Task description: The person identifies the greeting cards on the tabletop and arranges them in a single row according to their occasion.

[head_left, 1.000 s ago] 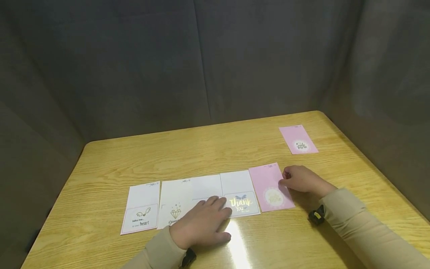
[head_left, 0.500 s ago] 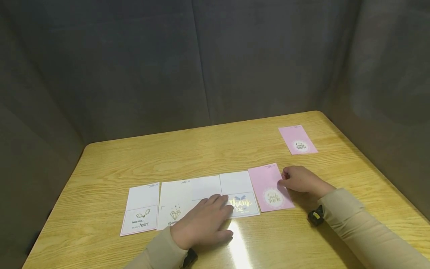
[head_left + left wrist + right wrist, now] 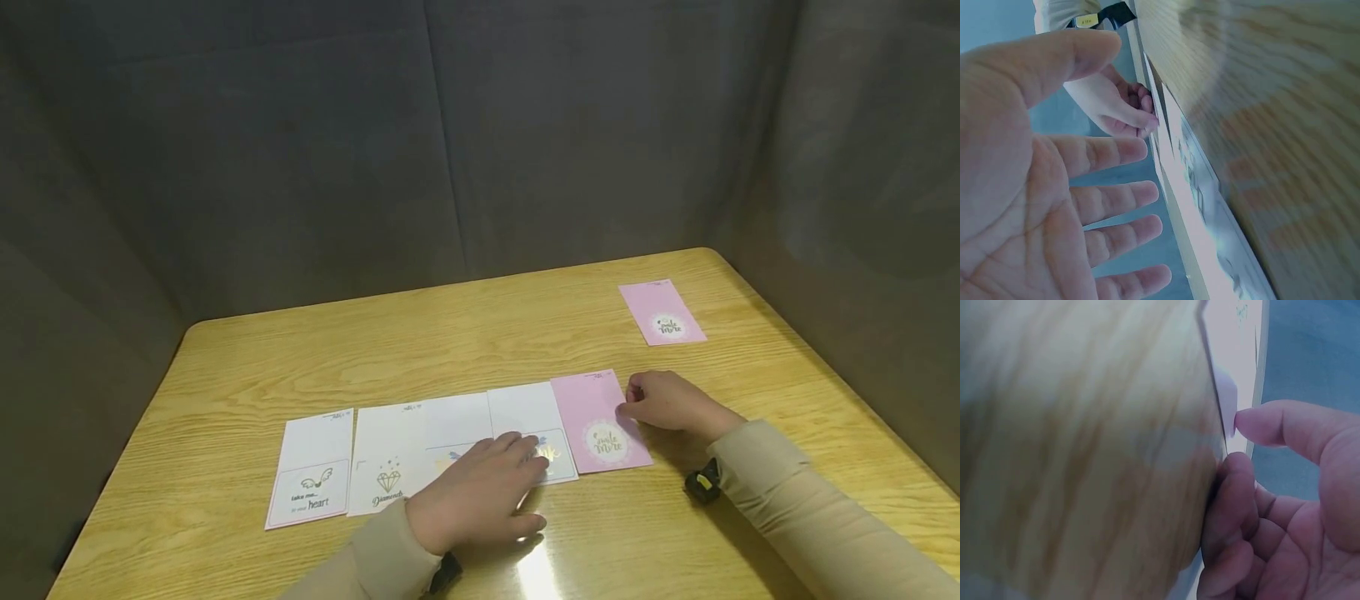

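Note:
My left hand (image 3: 483,492) hovers with its fingers straight and spread over the front of a white "Thank You" card (image 3: 525,408), hiding part of its lettering. Another white card (image 3: 456,419) beside it is partly covered by the same hand. At the right end of the row lies a pink "Smile More" card (image 3: 585,398). Its right edge is pinched by my right hand (image 3: 671,404); in the right wrist view the thumb (image 3: 1260,422) presses on the card's edge while the other fingers curl against the table.
Further left in the row are a cream "Diamonds" card (image 3: 388,437) and a white "take me to your heart" card (image 3: 315,437), with a narrow gap between them. A second pink card (image 3: 651,302) lies far right. Dark curtains (image 3: 300,150) surround the wooden table (image 3: 360,350).
My left hand has moved right and slightly down, from the neighbouring white card to over the "Thank You" lettering, uncovering more of the "Diamonds" card. My right hand stays at the pink card's edge.

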### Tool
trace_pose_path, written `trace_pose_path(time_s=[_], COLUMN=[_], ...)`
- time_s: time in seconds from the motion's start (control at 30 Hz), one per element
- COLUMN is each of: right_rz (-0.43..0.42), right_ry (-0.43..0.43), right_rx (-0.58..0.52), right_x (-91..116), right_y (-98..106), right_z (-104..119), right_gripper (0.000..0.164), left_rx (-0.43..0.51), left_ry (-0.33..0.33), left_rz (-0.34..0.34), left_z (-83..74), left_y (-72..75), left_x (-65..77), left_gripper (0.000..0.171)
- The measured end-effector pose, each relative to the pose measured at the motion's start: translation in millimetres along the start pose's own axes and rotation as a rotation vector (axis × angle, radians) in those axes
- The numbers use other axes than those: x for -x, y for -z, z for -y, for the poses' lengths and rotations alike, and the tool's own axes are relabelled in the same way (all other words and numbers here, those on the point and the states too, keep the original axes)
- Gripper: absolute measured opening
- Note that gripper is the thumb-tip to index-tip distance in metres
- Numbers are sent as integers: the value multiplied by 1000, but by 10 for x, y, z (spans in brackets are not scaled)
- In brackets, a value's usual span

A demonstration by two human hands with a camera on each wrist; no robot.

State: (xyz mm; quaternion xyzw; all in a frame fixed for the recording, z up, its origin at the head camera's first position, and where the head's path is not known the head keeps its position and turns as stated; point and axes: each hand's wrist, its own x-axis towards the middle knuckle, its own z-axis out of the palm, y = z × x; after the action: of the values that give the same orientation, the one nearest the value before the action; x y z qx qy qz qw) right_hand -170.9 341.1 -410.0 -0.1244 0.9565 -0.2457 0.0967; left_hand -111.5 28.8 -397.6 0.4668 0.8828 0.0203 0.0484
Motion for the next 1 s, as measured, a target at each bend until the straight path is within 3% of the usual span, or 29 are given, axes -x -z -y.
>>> trace_pose_path(time_s=[0.2, 0.43, 0.73, 1.0], right_rz=[-3, -6, -8, 4], right_ry=[11, 1, -9, -3], right_rx=[-6, -10, -1, -23], right_x=[6, -9, -1, 14], right_y=[13, -15, -21, 15], right_z=[-6, -22, -23, -24], right_gripper=[22, 22, 23, 24], left_rx=[-7, -53, -10, -18], left_ry=[-32, -68, -10, 7], left_rz=[30, 9, 107, 125], left_z=[-65, -135, -205, -234], left_y=[6, -15, -1, -55], left_x=[-155, -310, -454, -515], left_gripper=[63, 65, 73, 71])
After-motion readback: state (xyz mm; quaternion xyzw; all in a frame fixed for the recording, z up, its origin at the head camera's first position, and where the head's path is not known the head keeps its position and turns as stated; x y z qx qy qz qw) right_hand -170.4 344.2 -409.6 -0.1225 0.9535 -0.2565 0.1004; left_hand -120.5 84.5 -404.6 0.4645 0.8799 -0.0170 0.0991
